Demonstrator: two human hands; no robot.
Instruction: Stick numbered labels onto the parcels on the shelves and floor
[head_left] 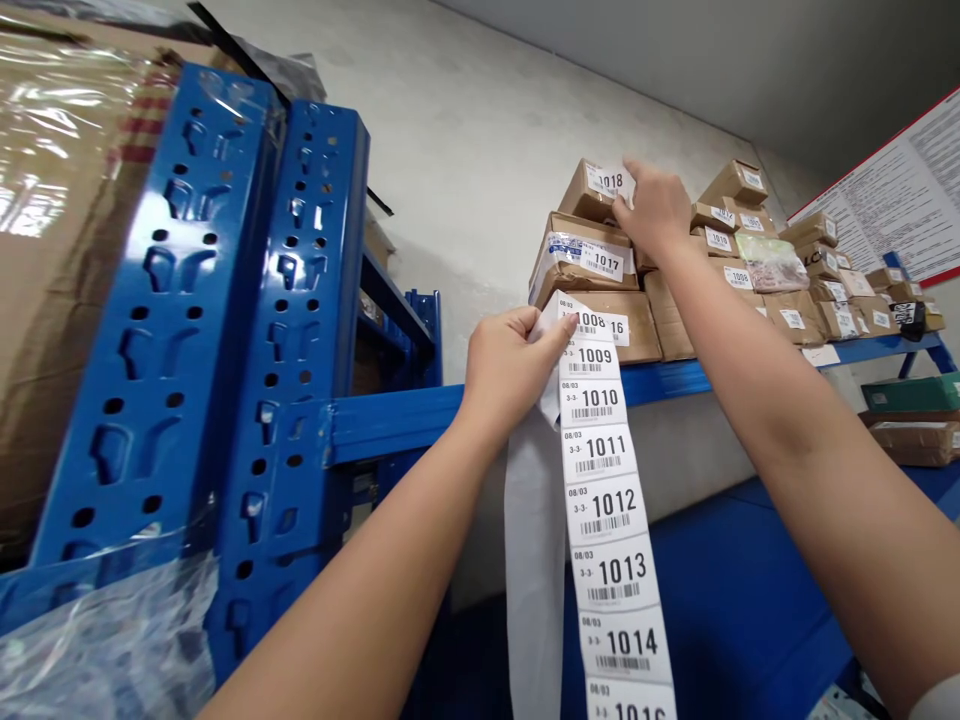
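the left hand is closed, its thumb pinching the top of a long strip of white labels against the fingers, right over the one marked 1008. the strip hangs down from there in front of the shelf, its labels running 1009, 1010, 1011, 1012, 1013 and 1014 in order, each with a barcode and the date 08/03; a plain pale length of it drops beside the printed part. the right hand is raised and half open, thumb and forefinger spread at the right edge of the label on the top box; i cannot tell whether it grips that label or only presses it. this box sits on a taped box marked 1017, which rests on a lower box whose number shows only its ending, 16, behind the strip. to the right, more small brown boxes with labels stand in stacks along the blue shelf, with a pink and green pack among them. blue posts with punched holes rise on the left, next to a big plastic-wrapped carton. a red-edged notice hangs at the far right.
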